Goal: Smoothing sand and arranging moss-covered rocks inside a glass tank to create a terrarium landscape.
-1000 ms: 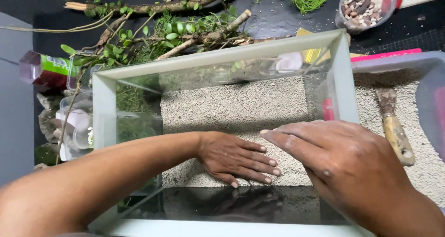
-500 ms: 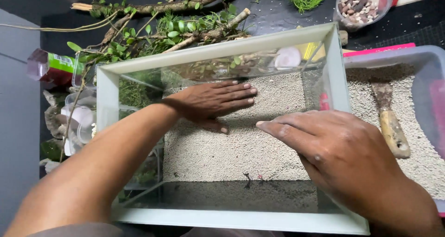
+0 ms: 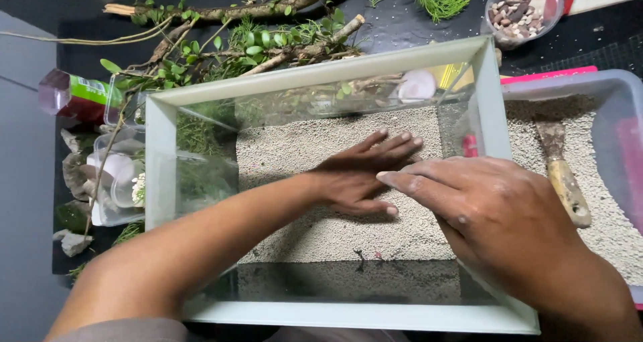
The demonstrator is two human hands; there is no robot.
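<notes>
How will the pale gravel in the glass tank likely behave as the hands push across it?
The gravel looks fine and loose, so it probably shifts and spreads under the flat left hand rather than moving as one piece. It likely holds no shape when lifted, spilling between fingers. Against the glass tank walls it should pile up, not slide out.
</notes>
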